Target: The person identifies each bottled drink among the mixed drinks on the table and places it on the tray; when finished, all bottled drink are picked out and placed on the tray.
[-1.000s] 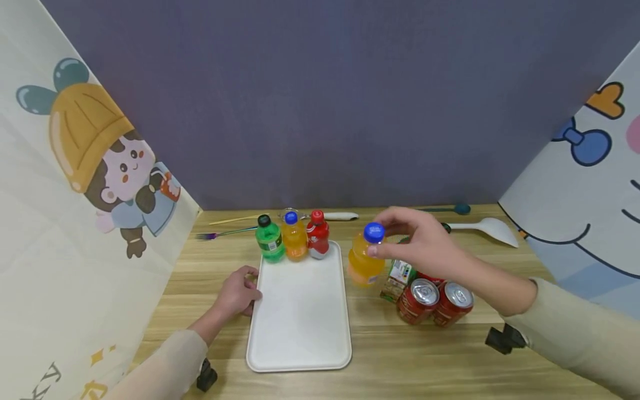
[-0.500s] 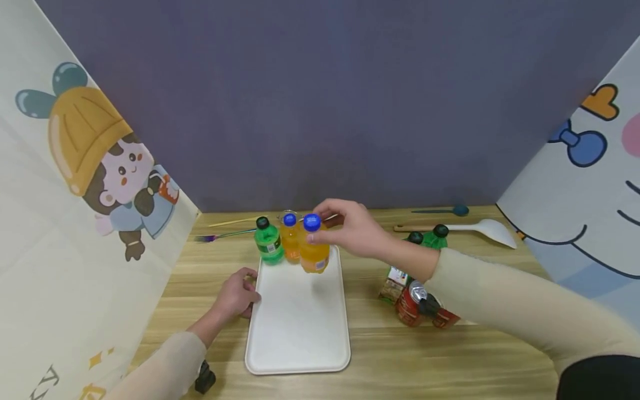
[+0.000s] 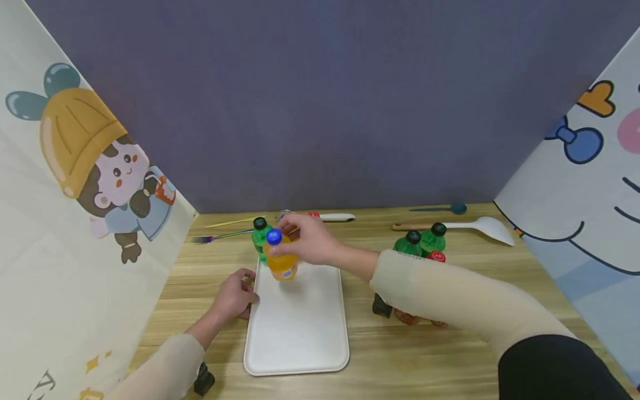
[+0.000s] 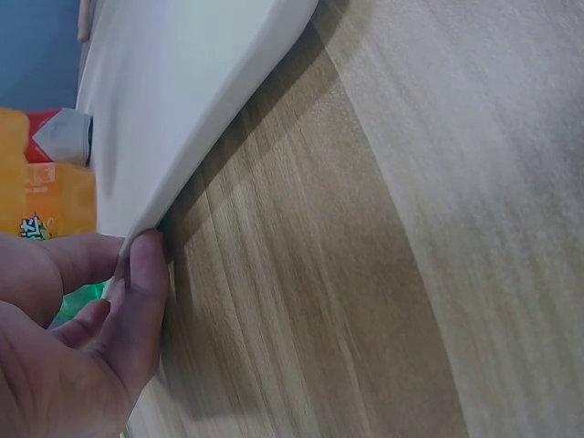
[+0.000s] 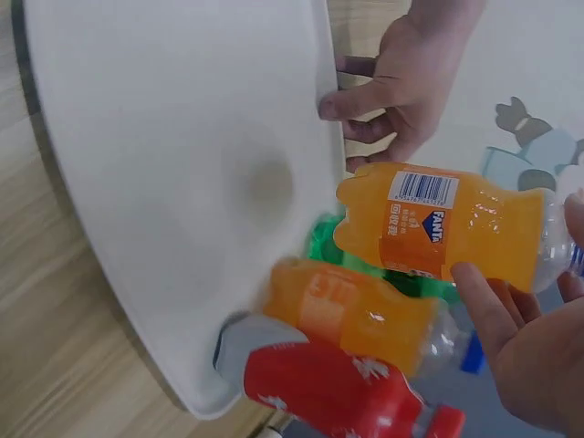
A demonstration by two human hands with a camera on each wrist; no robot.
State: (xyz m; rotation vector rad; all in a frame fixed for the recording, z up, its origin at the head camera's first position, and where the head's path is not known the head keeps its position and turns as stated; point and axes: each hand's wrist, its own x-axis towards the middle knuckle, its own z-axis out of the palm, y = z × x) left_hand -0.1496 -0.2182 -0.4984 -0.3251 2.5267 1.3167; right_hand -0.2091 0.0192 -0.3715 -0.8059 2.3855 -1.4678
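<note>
My right hand (image 3: 312, 241) holds an orange soda bottle (image 3: 281, 264) near its blue cap, upright over the back left of a white tray (image 3: 297, 339). In the right wrist view, the bottle hangs clear of the tray, with a faint shadow under it. Behind it on the tray stand a green bottle (image 3: 258, 239), a second orange soda bottle (image 5: 351, 306) and a red bottle (image 5: 324, 383); the right hand mostly hides the last two in the head view. My left hand (image 3: 235, 294) pinches the tray's left rim between thumb and fingers, plain in the left wrist view.
Right of the tray, two green bottles (image 3: 410, 244) and a red-capped bottle (image 3: 437, 256) stand beside cans mostly hidden by the right sleeve. Along the back lie a fork (image 3: 204, 239), a white-handled utensil (image 3: 337, 217), a dark spoon (image 3: 457, 208) and a white ladle (image 3: 492, 229).
My right hand has carried the orange soda bottle leftward from beside the tray to above its back left. The left hand has stayed on the rim.
</note>
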